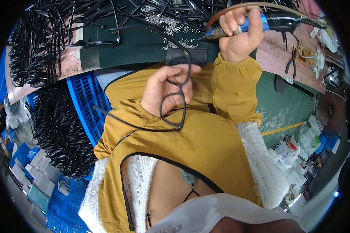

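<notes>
A: Surface and room?

B: 1 counter [144, 48] with a dark green top and a worn wooden edge runs across the upper part of the view. Small metal pieces [171, 24] lie scattered on it, and loose black frame parts [105, 11] are heaped along its far side. Pliers [291, 62] rest on the wooden stretch at the right. The floor [280, 108] below is green with a yellow line.

A: Edges, open room?

B: Both hands are raised at the near edge of the counter, above the lap. Bare green top lies just left of them.

A: Containers?

B: 1 blue crate [85, 105] stands at the left beside piles of black frame parts [62, 136]. More blue bins [62, 198] sit lower left; contents too small to tell.

A: Hands?

B: The left hand [165, 91] is closed on a black glasses frame [175, 103], fingers pinching its upper rim, 1 arm trailing down left. The right hand [239, 33] is clenched around a blue-handled tool [241, 28], its tip pointing left, just above the frame and apart from it. A hose [237, 7] arcs over that hand.
</notes>
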